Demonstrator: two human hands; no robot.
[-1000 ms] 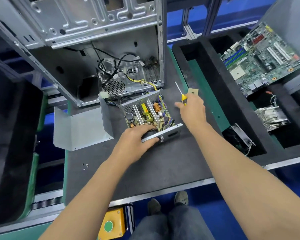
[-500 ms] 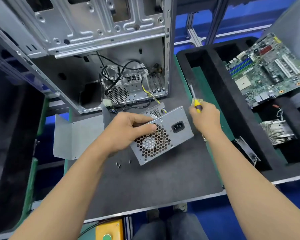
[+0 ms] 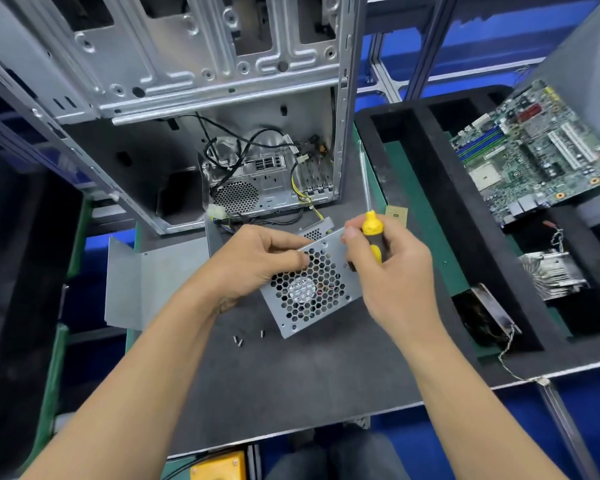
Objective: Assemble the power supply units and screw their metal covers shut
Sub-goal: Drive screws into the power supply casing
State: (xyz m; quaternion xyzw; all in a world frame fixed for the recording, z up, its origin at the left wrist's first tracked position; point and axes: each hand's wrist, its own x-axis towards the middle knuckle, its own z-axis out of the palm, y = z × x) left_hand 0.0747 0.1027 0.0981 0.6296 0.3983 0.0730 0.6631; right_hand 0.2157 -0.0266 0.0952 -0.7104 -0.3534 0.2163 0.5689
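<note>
On grey mat, silver power supply (image 3: 312,289), honeycomb fan grille up, left grip (image 3: 253,265) clasping it, right grip (image 3: 392,268) clasping screwdriver (image 3: 373,233)

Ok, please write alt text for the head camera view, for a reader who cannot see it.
A person's left hand holds a grey power supply with its fan grille up on a dark mat, while the right hand grips a yellow and black screwdriver pointing away. Three loose screws lie beside it, an open computer case stands behind, and a motherboard sits to the right.
</note>
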